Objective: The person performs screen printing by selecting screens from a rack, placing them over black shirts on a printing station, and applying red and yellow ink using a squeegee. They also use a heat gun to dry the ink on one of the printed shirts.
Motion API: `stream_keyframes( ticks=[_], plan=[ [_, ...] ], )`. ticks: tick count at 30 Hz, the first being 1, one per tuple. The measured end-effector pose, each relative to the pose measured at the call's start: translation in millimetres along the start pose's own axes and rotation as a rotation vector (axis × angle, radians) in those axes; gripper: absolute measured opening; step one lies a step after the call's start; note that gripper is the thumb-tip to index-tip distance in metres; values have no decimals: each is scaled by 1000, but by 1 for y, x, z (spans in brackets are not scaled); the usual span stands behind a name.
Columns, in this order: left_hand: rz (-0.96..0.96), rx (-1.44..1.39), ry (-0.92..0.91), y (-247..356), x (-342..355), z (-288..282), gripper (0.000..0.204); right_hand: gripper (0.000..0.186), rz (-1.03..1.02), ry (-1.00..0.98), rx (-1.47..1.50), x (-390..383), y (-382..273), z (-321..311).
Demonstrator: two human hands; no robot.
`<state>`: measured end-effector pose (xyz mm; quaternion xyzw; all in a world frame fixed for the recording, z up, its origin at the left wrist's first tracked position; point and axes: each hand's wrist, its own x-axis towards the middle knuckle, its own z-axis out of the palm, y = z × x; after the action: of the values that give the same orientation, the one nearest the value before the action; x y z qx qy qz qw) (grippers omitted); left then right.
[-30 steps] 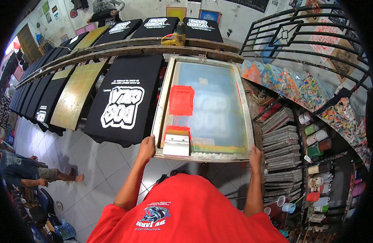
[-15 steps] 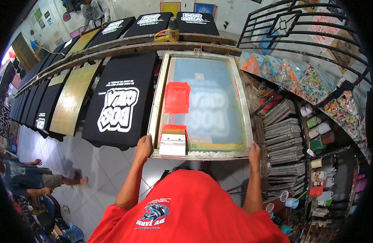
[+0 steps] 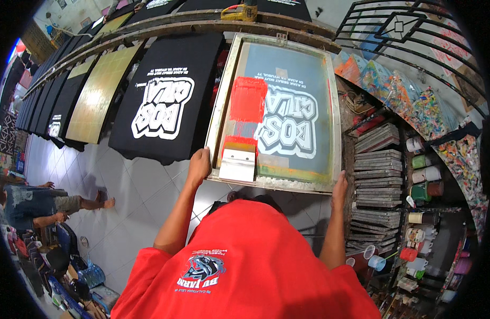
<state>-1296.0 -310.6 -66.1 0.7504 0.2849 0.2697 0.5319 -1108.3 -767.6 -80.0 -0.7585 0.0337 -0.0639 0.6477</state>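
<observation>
A wooden-framed printing screen (image 3: 336, 127) lies over a black shirt, whose white lettering shows sharply through the mesh (image 3: 277, 58). My left hand (image 3: 200, 165) is closed on the frame's near left corner. At the near right corner, my right hand (image 3: 338, 186) grips the frame's edge, its fingers partly hidden. Inside the frame, on the left, a thick patch of red ink (image 3: 248, 99) sits on the mesh. A squeegee (image 3: 238, 164) with a pale metal face rests against the near frame edge, red ink along its far side.
Left of the screen lies a printed black shirt (image 3: 165, 64) on a board, then a bare yellowish board (image 3: 101, 93) and more shirts. A yellow heat gun (image 3: 239, 13) stands on the rail. Stacked frames (image 3: 378, 170) and paint pots (image 3: 427, 174) are at right. A person (image 3: 29, 204) is at far left.
The screen has come down closer to the shirt: the lettering under the mesh was blurred and is now sharp. Both hands stay on the frame. The whole view has shifted slightly.
</observation>
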Motion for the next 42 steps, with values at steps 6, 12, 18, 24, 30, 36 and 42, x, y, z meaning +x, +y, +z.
stream_keyframes(
  ticks=[6, 12, 18, 24, 30, 36, 42],
  plan=[
    [-129, -212, -122, 19, 1, -9, 39, 44, -501, 233, -606, -63, -99, 14],
    [-90, -197, -113, 33, 1, -17, 41, 62, -1072, -694, -641, -171, -183, 124],
    [-80, -92, -109, 47, -5, -29, 43, 56, -1058, -827, -942, -189, -212, 197],
    [-3, -64, -113, 43, -4, -30, 44, 37, -935, -832, -879, -149, -250, 212],
    [-12, -49, -96, 42, 2, -29, 42, 27, -857, -832, -1058, -127, -289, 244],
    [-42, -75, -110, 54, -2, -35, 42, 22, -1039, -672, -858, -134, -288, 235],
    [-69, -72, -139, 66, -2, -42, 43, 27, -1043, -532, -959, -164, -246, 236]
  ],
)
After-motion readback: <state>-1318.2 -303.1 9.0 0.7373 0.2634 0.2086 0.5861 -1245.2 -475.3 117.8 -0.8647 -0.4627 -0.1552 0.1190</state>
